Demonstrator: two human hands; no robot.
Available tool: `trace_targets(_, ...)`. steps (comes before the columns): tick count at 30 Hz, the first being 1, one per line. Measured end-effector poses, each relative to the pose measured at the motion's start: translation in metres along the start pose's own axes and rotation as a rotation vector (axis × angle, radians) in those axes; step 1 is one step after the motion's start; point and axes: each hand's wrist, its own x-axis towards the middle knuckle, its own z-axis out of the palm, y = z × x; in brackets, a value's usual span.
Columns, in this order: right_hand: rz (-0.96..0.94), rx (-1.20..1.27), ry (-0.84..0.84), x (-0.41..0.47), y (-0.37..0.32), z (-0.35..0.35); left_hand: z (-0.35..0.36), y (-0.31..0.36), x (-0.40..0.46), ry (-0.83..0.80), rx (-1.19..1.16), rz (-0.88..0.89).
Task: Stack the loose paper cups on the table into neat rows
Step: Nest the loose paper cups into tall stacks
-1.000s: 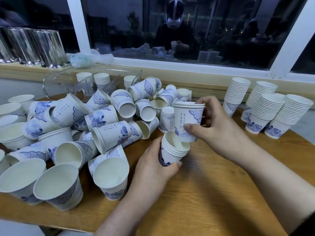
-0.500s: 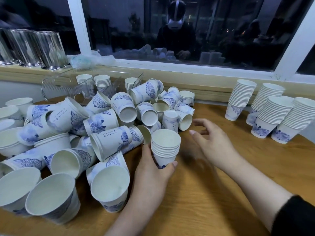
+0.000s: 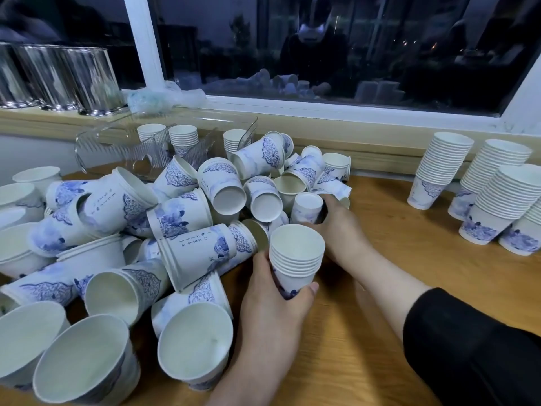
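A heap of loose white paper cups with blue flower prints point(image 3: 181, 218) covers the left half of the wooden table point(image 3: 409, 276). My left hand point(image 3: 272, 303) grips a short nested stack of cups point(image 3: 295, 253), upright on the table in front of the heap. My right hand point(image 3: 336, 224) reaches behind that stack into the heap, its fingers curled round an upside-down cup point(image 3: 306, 206). Tall finished stacks point(image 3: 439, 168) stand at the right, by the window sill.
A clear plastic holder point(image 3: 140, 150) with a few short cup stacks sits behind the heap. Metal canisters point(image 3: 67, 77) line the sill at the left. Large open cups point(image 3: 85, 361) lie at the near left table edge. Bare wood shows between my arms and the right stacks.
My right hand dropped its cups onto the stack in my left hand, then reached forward into the heap and closed round an upside-down cup. The view moved closer.
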Motion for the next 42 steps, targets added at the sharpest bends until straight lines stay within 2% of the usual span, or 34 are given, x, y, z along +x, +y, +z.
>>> trace_targets(4,-0.005,0.082,0.043,-0.012,0.005,0.001,0.0,0.002,-0.001,0.002,-0.005,0.005)
trace_targets(8,-0.088,0.192,0.26,-0.027,0.006,-0.019,0.0,0.003,-0.003,-0.007,-0.014,0.021)
trace_targets(11,-0.129,0.325,0.316,-0.04,0.001,-0.048,0.0,0.004,-0.005,-0.016,-0.006,0.019)
trace_targets(16,-0.005,0.798,0.093,-0.067,-0.005,-0.088,0.001,0.005,-0.008,-0.04,0.024,0.022)
trace_targets(19,-0.007,0.944,-0.066,-0.083,-0.016,-0.105,0.002,0.007,-0.011,-0.055,0.045,0.056)
trace_targets(21,-0.057,0.871,-0.143,-0.091,-0.023,-0.115,0.002,0.008,-0.012,-0.066,0.058,0.079)
trace_targets(25,-0.212,0.263,-0.082,-0.095,-0.034,-0.133,0.002,0.008,-0.013,-0.072,0.092,0.127)
trace_targets(28,-0.407,-0.024,-0.133,-0.094,-0.047,-0.146,0.001,0.007,-0.012,-0.069,0.107,0.147)
trace_targets(34,-0.534,-0.436,-0.359,-0.089,-0.063,-0.135,0.003,0.007,-0.013,-0.077,0.145,0.182)
trace_targets(36,-0.538,-0.436,-0.461,-0.092,-0.062,-0.123,0.005,0.005,-0.013,-0.059,0.184,0.2)
trace_targets(37,-0.522,-0.339,-0.492,-0.093,-0.061,-0.117,0.006,0.004,-0.012,-0.052,0.19,0.199)
trace_targets(38,-0.503,-0.196,-0.461,-0.092,-0.057,-0.112,0.005,0.003,-0.012,-0.05,0.177,0.186)
trace_targets(40,-0.47,0.054,-0.177,-0.081,-0.041,-0.104,0.003,0.002,-0.011,-0.052,0.128,0.141)
trace_targets(41,-0.435,0.058,-0.023,-0.073,-0.031,-0.102,0.002,0.001,-0.011,-0.046,0.114,0.12)
trace_targets(42,-0.391,-0.028,0.048,-0.064,-0.021,-0.1,0.001,0.0,-0.01,-0.038,0.107,0.106)
